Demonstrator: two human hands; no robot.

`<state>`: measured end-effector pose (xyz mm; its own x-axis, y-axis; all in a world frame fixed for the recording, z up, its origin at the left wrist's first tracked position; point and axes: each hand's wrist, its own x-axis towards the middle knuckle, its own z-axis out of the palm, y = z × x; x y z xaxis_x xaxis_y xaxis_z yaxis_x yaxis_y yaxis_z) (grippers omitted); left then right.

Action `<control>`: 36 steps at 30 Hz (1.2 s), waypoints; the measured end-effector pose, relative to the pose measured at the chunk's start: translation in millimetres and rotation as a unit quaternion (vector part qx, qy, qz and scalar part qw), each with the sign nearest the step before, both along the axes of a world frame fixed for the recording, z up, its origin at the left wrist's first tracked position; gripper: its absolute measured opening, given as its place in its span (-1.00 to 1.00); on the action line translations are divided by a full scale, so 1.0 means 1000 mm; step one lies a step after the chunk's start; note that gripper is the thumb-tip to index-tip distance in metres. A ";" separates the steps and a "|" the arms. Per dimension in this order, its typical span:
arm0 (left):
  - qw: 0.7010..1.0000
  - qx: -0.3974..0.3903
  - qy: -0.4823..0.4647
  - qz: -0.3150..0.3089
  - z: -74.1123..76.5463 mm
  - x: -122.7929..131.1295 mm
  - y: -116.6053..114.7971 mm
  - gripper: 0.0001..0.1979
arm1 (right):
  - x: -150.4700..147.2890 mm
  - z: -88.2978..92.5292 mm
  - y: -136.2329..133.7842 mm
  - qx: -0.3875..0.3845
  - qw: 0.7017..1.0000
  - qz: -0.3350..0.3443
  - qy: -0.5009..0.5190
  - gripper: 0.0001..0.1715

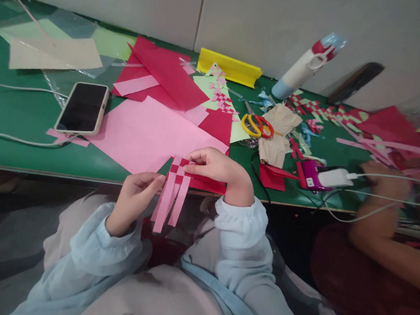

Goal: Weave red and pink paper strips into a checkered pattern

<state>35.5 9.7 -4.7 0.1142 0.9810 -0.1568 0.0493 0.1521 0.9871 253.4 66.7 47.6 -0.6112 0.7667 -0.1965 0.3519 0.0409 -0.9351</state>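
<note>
Pink and red paper strips (175, 181), woven into a small checkered piece, are held up at the table's front edge. Loose pink ends hang down from the checkered part. My left hand (138, 195) pinches the left side of the piece between thumb and forefinger. On the other side, my right hand (218, 170) grips the upper right corner of the weave, thumb in front. Behind both hands lies a large pink paper sheet (143, 133), partly over red paper (172, 80).
A phone (82, 108) lies at left with white cables. Yellow and red-handled scissors (257, 126), a folded yellow card (228, 67), a bottle (308, 66) and a charger (334, 178) stand or lie to the right. Another person's arm (382, 217) reaches in at far right, near paper strips.
</note>
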 end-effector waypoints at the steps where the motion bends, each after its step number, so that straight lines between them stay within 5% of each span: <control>1: 1.000 -0.009 -0.009 -0.001 -0.001 0.000 0.000 -0.72 | 0.000 0.001 0.000 0.000 1.000 -0.001 0.000 -0.59; 26: 0.998 -0.025 -0.060 0.022 -0.006 0.000 0.000 -0.71 | -0.002 0.000 0.001 0.031 0.999 -0.010 -0.026 -0.60; 36: 0.999 -0.009 0.041 -0.016 -0.005 -0.002 0.003 -0.67 | -0.008 0.003 0.000 0.093 0.988 -0.018 -0.125 -0.54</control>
